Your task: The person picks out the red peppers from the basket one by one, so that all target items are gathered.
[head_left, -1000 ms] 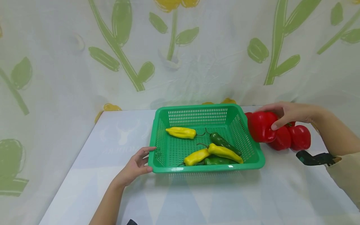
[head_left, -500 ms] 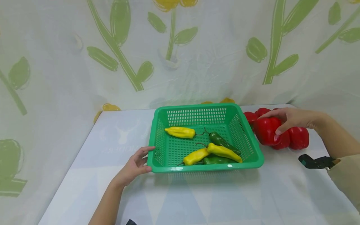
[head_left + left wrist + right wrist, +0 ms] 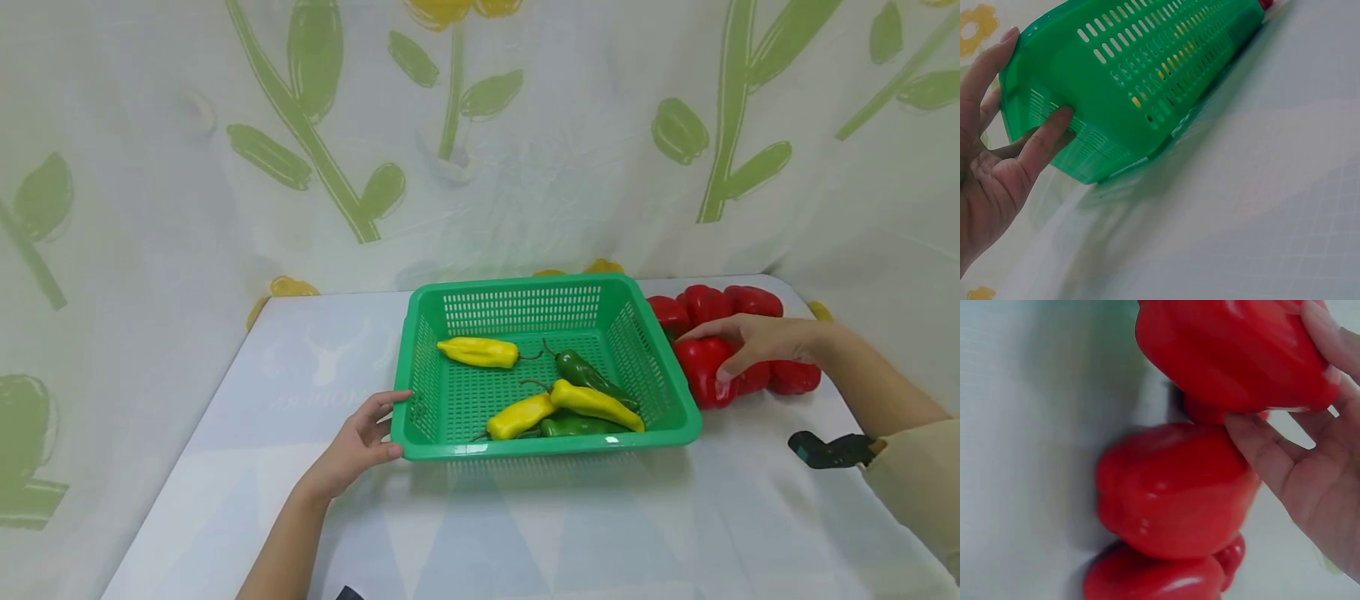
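On the table's right side, my right hand (image 3: 757,343) grips a red bell pepper (image 3: 701,371) with thumb and fingers spread over it. The right wrist view shows this pepper (image 3: 1235,350) close up, with the fingers of my right hand (image 3: 1329,462) along its side. A green plastic basket (image 3: 547,450) stands in the middle. Fairly straight fingers of my left hand (image 3: 352,446) touch its left end; in the left wrist view the thumb of this hand (image 3: 997,169) lies against the basket's outer wall (image 3: 1060,69). Whether the held pepper touches the table is unclear.
Several more red bell peppers (image 3: 705,302) lie clustered behind and beside the held one, next to the basket's right end. Inside the basket lie yellow peppers (image 3: 480,352) and green peppers (image 3: 585,377). A flower-patterned curtain (image 3: 525,183) hangs behind the table (image 3: 315,375).
My right hand has moved down with the red bell pepper, beside the basket's right end, and more peppers show behind it. The left hand stays at the basket.
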A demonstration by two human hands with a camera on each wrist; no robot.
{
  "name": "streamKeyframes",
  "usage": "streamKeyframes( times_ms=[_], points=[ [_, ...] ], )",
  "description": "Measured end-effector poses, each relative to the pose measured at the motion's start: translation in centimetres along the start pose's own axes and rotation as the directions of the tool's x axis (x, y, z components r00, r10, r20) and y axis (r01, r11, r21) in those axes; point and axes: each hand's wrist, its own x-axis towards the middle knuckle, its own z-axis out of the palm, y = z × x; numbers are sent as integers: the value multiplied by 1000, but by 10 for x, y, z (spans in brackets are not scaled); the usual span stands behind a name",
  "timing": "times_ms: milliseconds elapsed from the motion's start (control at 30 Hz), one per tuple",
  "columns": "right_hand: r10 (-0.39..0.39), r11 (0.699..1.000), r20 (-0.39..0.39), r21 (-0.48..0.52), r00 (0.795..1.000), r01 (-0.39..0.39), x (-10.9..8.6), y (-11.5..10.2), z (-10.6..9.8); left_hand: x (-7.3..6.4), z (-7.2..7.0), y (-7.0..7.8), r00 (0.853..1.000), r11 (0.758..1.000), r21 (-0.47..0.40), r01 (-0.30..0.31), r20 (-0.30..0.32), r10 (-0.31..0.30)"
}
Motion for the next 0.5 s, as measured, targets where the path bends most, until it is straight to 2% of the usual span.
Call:
streamKeyframes(
  times_ms=[233,367,500],
  points=[
    [-13,998,-21,-57,1000,11,9,1,15,0,0,-1,1000,1000,-6,-15,5,15],
    [-35,991,-68,-131,997,25,12,3,20,0,0,-1,1000,1000,-7,-18,7,18],
    [-91,975,-138,-214,986,60,13,3,22,0,-1,-2,999,1000,-8,-30,15,30]
  ],
)
